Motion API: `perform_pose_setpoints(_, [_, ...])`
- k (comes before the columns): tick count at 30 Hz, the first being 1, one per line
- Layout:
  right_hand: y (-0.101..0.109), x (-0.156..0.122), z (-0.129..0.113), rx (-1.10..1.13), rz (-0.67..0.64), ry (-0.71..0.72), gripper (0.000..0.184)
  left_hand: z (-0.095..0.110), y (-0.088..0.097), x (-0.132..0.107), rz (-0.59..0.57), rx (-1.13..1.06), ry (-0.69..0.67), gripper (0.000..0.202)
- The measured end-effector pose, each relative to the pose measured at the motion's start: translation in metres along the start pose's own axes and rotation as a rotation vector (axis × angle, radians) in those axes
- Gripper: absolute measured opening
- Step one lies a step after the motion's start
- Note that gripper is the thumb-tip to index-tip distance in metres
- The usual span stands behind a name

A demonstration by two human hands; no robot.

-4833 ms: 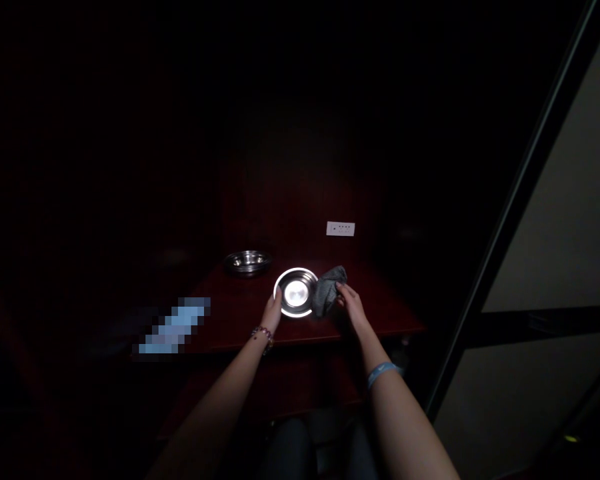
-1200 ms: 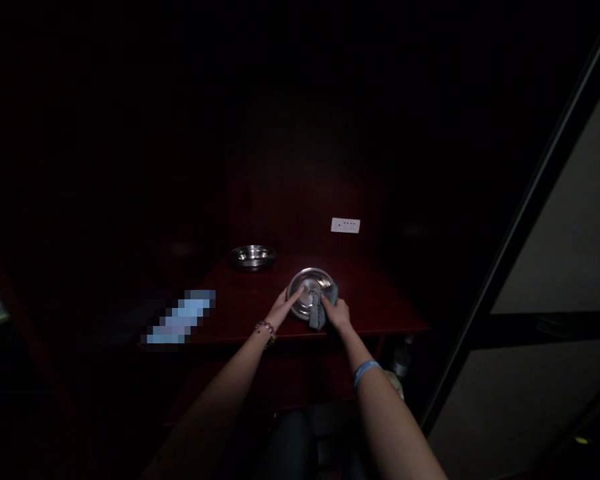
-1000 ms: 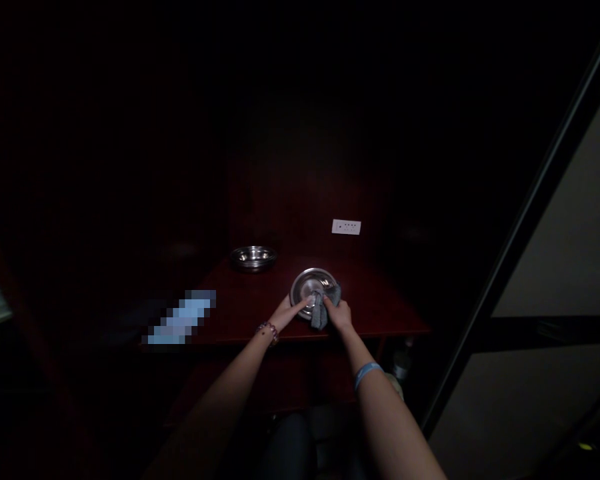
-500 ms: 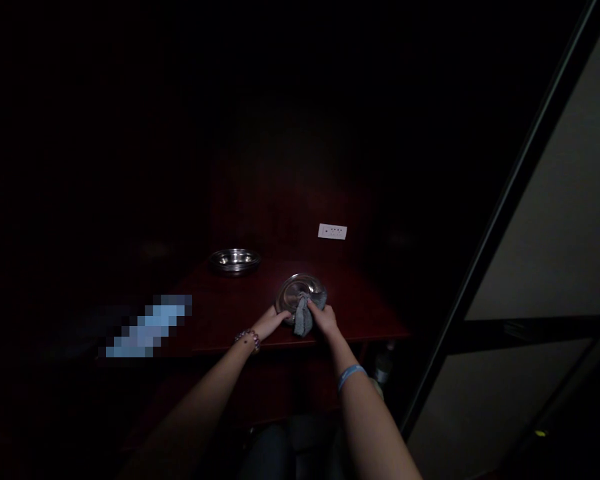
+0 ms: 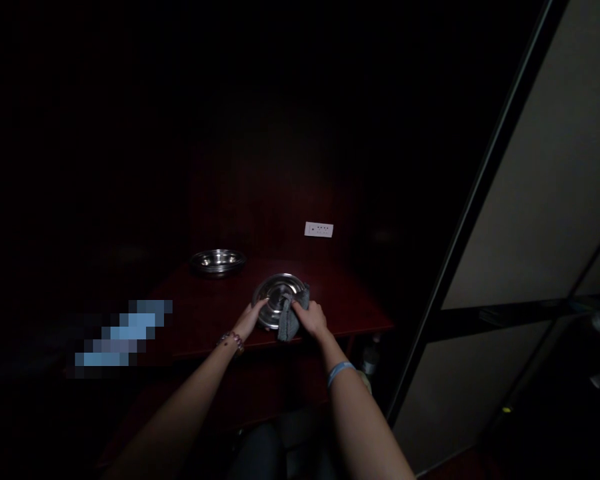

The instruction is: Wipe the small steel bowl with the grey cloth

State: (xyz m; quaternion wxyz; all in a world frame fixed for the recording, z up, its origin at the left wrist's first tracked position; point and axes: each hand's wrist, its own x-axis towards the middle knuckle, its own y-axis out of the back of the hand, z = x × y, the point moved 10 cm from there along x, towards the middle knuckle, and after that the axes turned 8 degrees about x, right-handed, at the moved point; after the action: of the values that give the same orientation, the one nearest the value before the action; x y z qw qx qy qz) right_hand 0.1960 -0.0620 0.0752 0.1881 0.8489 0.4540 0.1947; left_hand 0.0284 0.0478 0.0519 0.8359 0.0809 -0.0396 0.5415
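Observation:
A shiny round metal plate point(image 5: 270, 291) is held tilted above the front part of a dark red table point(image 5: 340, 293). My left hand point(image 5: 249, 319) grips its left rim, the thumb lying over the face and the other fingers mostly hidden behind. My right hand point(image 5: 312, 317) is closed on a grey cloth point(image 5: 289, 323), which is bunched over the plate's right rim and hangs down in front of it. Whether the right fingers also clasp the rim through the cloth cannot be made out.
Farther back on the left stands a stack of shiny metal dishes point(image 5: 217, 262). A white socket panel point(image 5: 319, 230) is on the back wall. Below the table's right end is a bottle point(image 5: 370, 360). A pale framed panel point(image 5: 520, 220) slants along the right side.
The view has shifted, so the whole scene sits farther left. The plate has turned to show more of its face, and my left thumb has moved further over it.

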Motion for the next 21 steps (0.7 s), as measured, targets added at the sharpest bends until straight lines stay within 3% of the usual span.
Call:
perform_pose_setpoints(6, [-0.017,0.01,0.008,0.179,-0.09,0.012,0.041,0.012,-0.001,0.003,-0.025,0.012,-0.136,0.052])
perform_pose_setpoints(11, [-0.017,0.014,0.007,0.326,-0.009,0.011,0.041,0.017,-0.006,-0.002,-0.068,0.082,-0.157,0.063])
perform_pose_setpoints(15, [-0.014,0.015,0.014,0.356,0.051,-0.084,0.046,0.017,-0.018,-0.009,-0.152,0.257,-0.152,0.068])
perform_pose_setpoints(21, [-0.012,0.012,0.009,0.34,0.105,-0.076,0.045,0.023,-0.022,-0.018,-0.126,0.467,-0.172,0.061])
